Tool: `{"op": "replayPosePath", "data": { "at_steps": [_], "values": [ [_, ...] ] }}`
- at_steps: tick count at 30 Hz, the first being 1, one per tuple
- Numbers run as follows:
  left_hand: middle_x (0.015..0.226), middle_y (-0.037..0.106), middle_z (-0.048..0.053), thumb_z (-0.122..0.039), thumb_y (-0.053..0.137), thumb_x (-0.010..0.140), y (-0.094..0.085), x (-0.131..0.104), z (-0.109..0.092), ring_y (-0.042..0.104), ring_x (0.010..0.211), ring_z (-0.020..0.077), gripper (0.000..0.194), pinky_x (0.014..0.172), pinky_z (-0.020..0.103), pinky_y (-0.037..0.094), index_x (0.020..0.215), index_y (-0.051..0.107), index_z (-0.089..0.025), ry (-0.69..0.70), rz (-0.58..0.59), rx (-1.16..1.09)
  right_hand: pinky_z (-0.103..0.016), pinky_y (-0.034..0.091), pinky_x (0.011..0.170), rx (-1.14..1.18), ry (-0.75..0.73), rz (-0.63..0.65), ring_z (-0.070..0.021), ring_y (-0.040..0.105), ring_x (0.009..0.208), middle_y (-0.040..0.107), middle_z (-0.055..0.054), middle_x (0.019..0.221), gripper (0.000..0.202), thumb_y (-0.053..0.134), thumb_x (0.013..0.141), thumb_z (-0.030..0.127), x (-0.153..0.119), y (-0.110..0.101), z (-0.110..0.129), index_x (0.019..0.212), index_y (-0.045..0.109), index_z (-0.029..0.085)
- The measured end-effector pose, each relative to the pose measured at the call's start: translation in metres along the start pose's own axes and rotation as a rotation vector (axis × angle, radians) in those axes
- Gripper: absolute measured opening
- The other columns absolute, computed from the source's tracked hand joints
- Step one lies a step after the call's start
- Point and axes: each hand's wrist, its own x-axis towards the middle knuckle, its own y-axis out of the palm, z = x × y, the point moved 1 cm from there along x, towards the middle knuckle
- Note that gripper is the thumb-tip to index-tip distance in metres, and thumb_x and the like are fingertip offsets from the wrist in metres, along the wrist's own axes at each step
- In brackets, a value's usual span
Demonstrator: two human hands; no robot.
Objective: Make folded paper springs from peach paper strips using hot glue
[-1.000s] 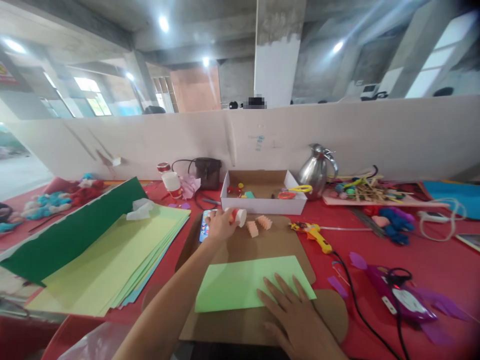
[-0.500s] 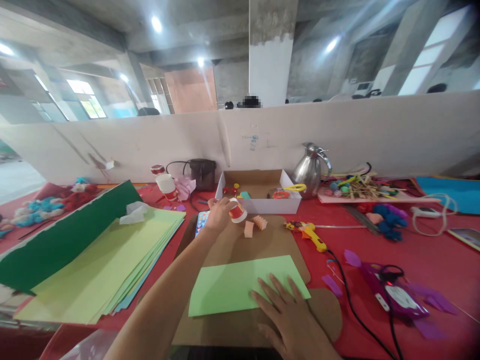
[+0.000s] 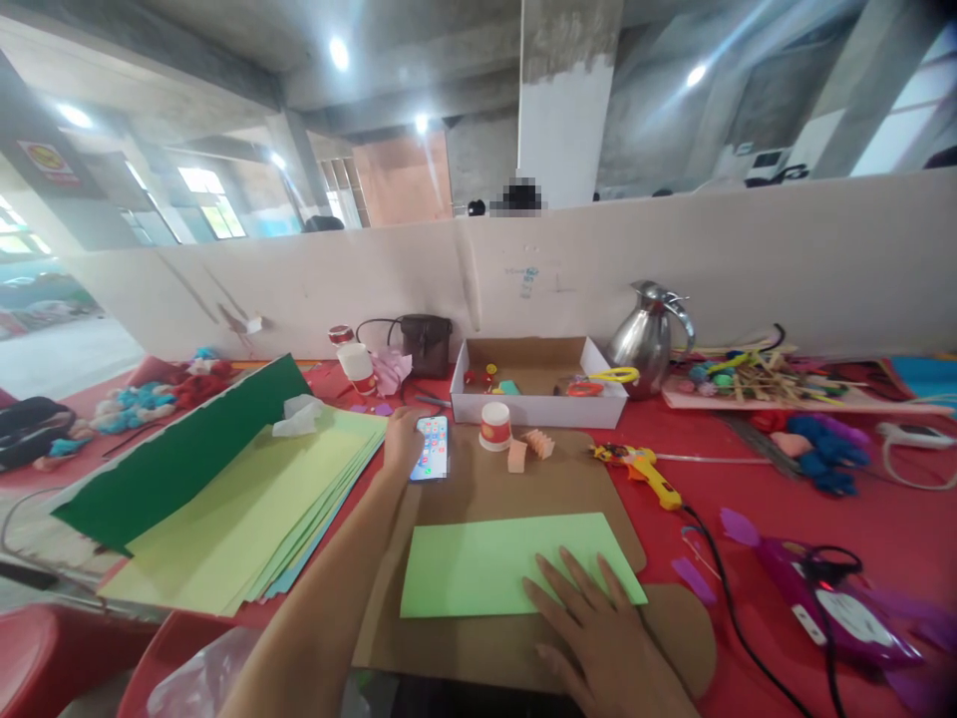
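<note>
My left hand (image 3: 402, 444) is at the left edge of a lit smartphone (image 3: 432, 449), its fingers closed on that edge and partly hidden. Under the phone lies a brown cardboard sheet (image 3: 478, 489). My right hand (image 3: 590, 618) rests flat with fingers spread on the right part of a light green paper rectangle (image 3: 478, 568). Beyond the paper, a red and white paper cup (image 3: 494, 427) sits beside a small peach block (image 3: 516, 457) and a zigzag-folded peach piece (image 3: 538, 444).
A white box (image 3: 530, 411) with scissors (image 3: 587, 387) stands at the back, near a steel jug (image 3: 649, 339). To the right lie a yellow glue gun (image 3: 654, 479) with its cord and a purple box (image 3: 837, 603). Stacked coloured paper (image 3: 261, 509) lies left.
My left hand has let go of the paper cup, which now sits on the cardboard, and has come down to the phone. My right hand stays on the paper. The view has turned slightly left.
</note>
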Motion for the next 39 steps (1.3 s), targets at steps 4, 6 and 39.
{"op": "replayPosePath", "data": {
  "at_steps": [4,6,39],
  "values": [
    [0.114,0.061,0.010,0.003,0.044,0.072,-0.001,-0.003,0.024,0.052,0.113,0.0237,0.049,0.099,0.038,0.040,0.108,0.070,-0.019,0.053,0.108,0.042,-0.056,0.026,0.106,0.007,0.008,-0.006,-0.0310,0.036,0.135,0.035,0.000,0.151,0.058,0.041,0.095,0.047,0.000,-0.001,0.001,0.148,0.023,0.035],
    [0.126,0.056,0.009,0.002,0.048,0.071,0.004,-0.006,0.022,0.042,0.125,0.0269,0.053,0.104,0.044,0.034,0.110,0.070,-0.027,0.096,0.167,0.115,-0.056,0.025,0.106,0.004,0.016,0.000,-0.0311,0.035,0.136,0.034,0.000,0.151,0.057,0.040,0.095,0.047,0.001,-0.002,0.002,0.148,0.023,0.035],
    [0.145,0.042,0.006,-0.009,0.047,0.078,-0.027,0.012,0.013,0.028,0.134,0.0346,0.042,0.101,0.055,0.026,0.106,0.071,-0.030,-0.082,0.251,0.360,-0.052,0.021,0.106,-0.133,-0.054,-0.105,-0.0306,0.042,0.130,0.041,0.000,0.147,0.058,0.042,0.093,0.050,0.001,0.002,-0.001,0.146,0.030,0.032]
  ]
}}
